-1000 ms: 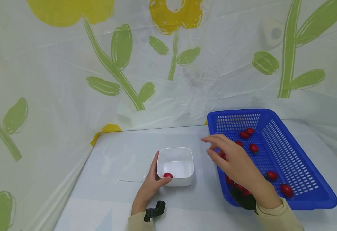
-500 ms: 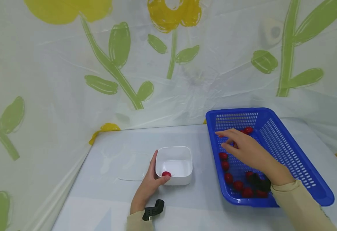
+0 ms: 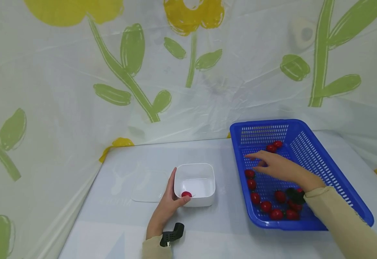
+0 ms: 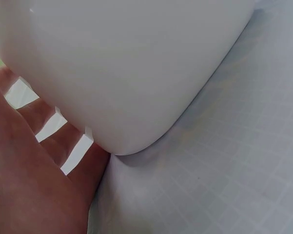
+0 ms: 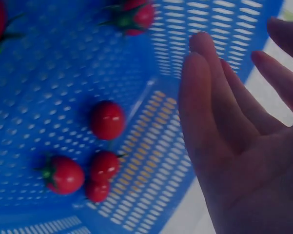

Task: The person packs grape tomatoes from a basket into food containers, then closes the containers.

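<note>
My left hand grips a small white square container, its fingers along the left side and the thumb over the near rim. A single red cherry tomato lies inside, by the near wall. In the left wrist view, fingers press against the container's smooth side. Over the blue plastic basket hovers my right hand, holding nothing, with fingers extended and slightly bent. Several cherry tomatoes line the basket's near and left sides. The right wrist view shows loose tomatoes apart from the fingers.
Left of the container, a clear flat lid lies on the white tabletop. Behind the table hangs a white sheet with printed flowers. The basket's raised rim surrounds the tomatoes. A black device sits on my left wrist.
My right hand has moved right, from the basket's left edge to above its inside, then dipped slightly. The left hand and container stay in place.
</note>
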A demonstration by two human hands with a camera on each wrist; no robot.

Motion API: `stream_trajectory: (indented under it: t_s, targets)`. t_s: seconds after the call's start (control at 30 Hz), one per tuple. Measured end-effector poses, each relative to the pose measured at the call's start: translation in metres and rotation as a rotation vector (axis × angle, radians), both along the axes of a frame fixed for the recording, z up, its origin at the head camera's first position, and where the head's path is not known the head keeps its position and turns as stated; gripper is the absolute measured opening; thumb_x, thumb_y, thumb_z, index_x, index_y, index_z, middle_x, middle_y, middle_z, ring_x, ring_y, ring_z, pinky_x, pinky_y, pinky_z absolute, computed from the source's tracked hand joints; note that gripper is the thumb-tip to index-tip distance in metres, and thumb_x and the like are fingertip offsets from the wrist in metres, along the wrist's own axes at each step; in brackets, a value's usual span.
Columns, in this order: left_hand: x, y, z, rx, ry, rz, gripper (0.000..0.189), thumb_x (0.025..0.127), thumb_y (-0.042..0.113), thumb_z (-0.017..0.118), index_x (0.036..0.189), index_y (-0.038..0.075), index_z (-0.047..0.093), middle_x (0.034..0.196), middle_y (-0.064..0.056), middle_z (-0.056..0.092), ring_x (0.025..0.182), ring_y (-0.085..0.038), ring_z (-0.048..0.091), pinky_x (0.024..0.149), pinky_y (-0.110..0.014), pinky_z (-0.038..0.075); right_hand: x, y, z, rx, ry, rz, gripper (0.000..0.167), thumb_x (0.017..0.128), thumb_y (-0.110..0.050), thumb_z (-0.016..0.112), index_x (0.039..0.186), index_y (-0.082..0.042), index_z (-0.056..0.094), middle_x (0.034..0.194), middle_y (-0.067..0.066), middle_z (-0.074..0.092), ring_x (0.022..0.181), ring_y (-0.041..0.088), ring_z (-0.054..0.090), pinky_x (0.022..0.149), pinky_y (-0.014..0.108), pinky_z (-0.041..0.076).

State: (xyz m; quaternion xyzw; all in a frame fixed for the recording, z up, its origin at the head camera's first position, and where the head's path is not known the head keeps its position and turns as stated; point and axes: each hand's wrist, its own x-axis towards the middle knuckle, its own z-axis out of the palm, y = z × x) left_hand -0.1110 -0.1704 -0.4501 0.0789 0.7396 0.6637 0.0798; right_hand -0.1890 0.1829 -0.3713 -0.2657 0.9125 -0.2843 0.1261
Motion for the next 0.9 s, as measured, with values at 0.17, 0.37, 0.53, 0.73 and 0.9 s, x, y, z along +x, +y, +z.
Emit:
stream_trajectory:
  t_s: [0.17, 0.37, 0.53, 0.73, 0.9]
  targets:
    - [0.0, 0.0, 0.0, 0.007, -0.001, 0.006, 0.087, 0.08, 0.012, 0.063, 0.144, 0.029, 0.006, 0.145, 0.002, 0.018, 0.129, -0.023, 0.022, 0.102, -0.048, 0.022, -0.007, 0.005, -0.012, -0.011, -0.1, 0.031, 0.047, 0.087, -0.019, 0.056, 0.13, -0.003, 0.043, 0.124, 0.018, 0.048, 0.107, 0.033, 0.051, 0.085, 0.047, 0.043]
    - [0.001, 0.0, -0.001, 0.018, -0.005, 0.005, 0.087, 0.08, 0.011, 0.062, 0.144, 0.029, 0.006, 0.145, 0.001, 0.017, 0.129, -0.023, 0.023, 0.102, -0.047, 0.023, -0.014, 0.008, -0.021, 0.001, -0.193, 0.045, 0.046, 0.088, -0.021, 0.055, 0.13, -0.007, 0.045, 0.127, 0.018, 0.047, 0.113, 0.036, 0.045, 0.09, 0.05, 0.038]
    - [0.001, 0.0, -0.002, 0.02, -0.007, -0.004, 0.088, 0.079, 0.011, 0.063, 0.144, 0.029, 0.005, 0.145, 0.0, 0.016, 0.13, -0.023, 0.021, 0.102, -0.047, 0.022, -0.02, 0.008, -0.029, 0.041, -0.198, 0.076, 0.039, 0.088, -0.021, 0.056, 0.125, -0.01, 0.052, 0.124, 0.013, 0.051, 0.117, 0.035, 0.042, 0.093, 0.052, 0.034]
    - [0.001, 0.0, -0.001, 0.017, -0.001, -0.009, 0.089, 0.079, 0.013, 0.063, 0.144, 0.029, 0.005, 0.146, 0.001, 0.015, 0.131, -0.023, 0.019, 0.103, -0.048, 0.02, -0.025, 0.006, -0.039, 0.098, -0.195, 0.119, 0.033, 0.086, -0.016, 0.057, 0.119, -0.011, 0.057, 0.117, 0.008, 0.056, 0.113, 0.032, 0.046, 0.091, 0.05, 0.037]
    - [0.0, -0.001, 0.0, 0.006, -0.007, -0.004, 0.089, 0.079, 0.013, 0.063, 0.143, 0.031, 0.004, 0.146, 0.002, 0.015, 0.131, -0.021, 0.018, 0.103, -0.048, 0.019, -0.026, 0.002, -0.036, 0.132, -0.169, 0.114, 0.032, 0.084, -0.01, 0.059, 0.116, -0.009, 0.058, 0.112, 0.007, 0.059, 0.105, 0.028, 0.052, 0.087, 0.046, 0.042]
